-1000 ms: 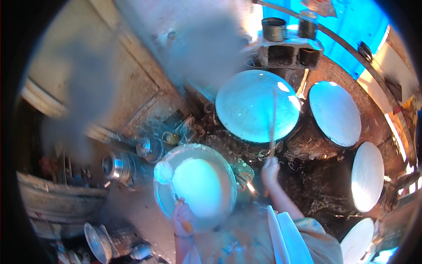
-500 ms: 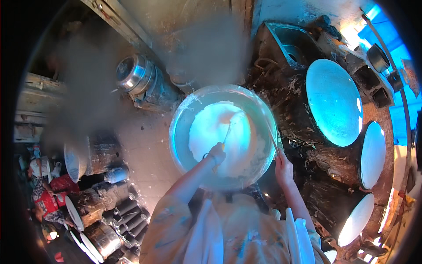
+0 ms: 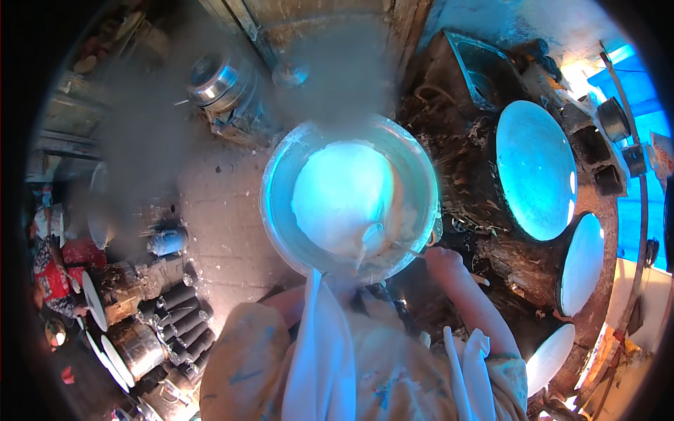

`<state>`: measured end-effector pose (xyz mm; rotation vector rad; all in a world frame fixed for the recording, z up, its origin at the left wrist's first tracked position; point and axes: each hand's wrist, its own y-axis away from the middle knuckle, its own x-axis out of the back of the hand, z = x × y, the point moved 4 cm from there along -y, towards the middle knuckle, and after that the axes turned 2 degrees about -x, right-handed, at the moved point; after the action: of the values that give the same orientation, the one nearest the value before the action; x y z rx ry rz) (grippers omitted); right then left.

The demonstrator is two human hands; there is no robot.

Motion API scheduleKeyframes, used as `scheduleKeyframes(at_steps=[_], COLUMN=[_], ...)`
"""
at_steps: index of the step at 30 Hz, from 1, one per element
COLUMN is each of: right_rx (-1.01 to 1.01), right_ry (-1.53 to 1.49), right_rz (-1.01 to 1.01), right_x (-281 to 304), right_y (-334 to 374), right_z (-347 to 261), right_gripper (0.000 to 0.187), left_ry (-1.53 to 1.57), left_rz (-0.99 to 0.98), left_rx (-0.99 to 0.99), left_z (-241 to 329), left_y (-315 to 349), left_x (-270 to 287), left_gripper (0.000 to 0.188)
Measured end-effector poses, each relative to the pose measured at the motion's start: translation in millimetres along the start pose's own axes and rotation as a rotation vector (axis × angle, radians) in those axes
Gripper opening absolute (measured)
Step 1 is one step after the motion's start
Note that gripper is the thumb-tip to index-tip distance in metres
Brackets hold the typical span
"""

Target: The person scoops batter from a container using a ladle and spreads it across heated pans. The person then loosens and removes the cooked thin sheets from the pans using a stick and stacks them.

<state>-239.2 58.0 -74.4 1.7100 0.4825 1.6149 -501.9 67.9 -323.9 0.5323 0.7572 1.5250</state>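
A wide metal basin (image 3: 281,203) of white batter (image 3: 337,196) stands right in front of me. A ladle (image 3: 372,233) dips into the batter at the near side. Its handle runs down to my left hand (image 3: 353,272), which is mostly hidden under the white cloth hanging from my chest. My right hand (image 3: 441,258) grips the basin's near right rim. Steam drifts over the basin's far edge.
Three round pale griddle domes (image 3: 537,168) (image 3: 583,263) (image 3: 551,358) sit on a clay stove to the right. A steel pot (image 3: 214,77) and a lid (image 3: 291,70) stand beyond the basin. Dark cylinders (image 3: 179,309) are stacked at the lower left, near another person (image 3: 53,274).
My view has swung from the griddle to the basin, which now sits closer and centred. My left hand has drawn back from the middle of the batter to the near rim with the ladle.
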Motion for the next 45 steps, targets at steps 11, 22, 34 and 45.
scheduleKeyframes(at_steps=[11, 22, 34, 45], right_rx=[0.097, 0.399, 0.616, 0.467], right_ry=[-0.346, -0.93, -0.853, -1.124], right_rz=[0.32, 0.73, 1.184, 1.137], right_x=[-57, 16, 139, 109], right_y=[94, 143, 178, 130], right_z=[41, 11, -42, -52], right_gripper=[0.025, 0.032, 0.044, 0.035], left_ry=[1.948, 1.291, 0.855, 1.651], left_rz=[-0.426, 0.054, 0.106, -0.185], left_rx=[-0.232, -0.577, -0.883, -0.529], left_z=[180, 243, 314, 250], left_y=[117, 253, 396, 308], left_x=[-60, -27, 52, 94], left_gripper=[0.006, 0.019, 0.022, 0.021])
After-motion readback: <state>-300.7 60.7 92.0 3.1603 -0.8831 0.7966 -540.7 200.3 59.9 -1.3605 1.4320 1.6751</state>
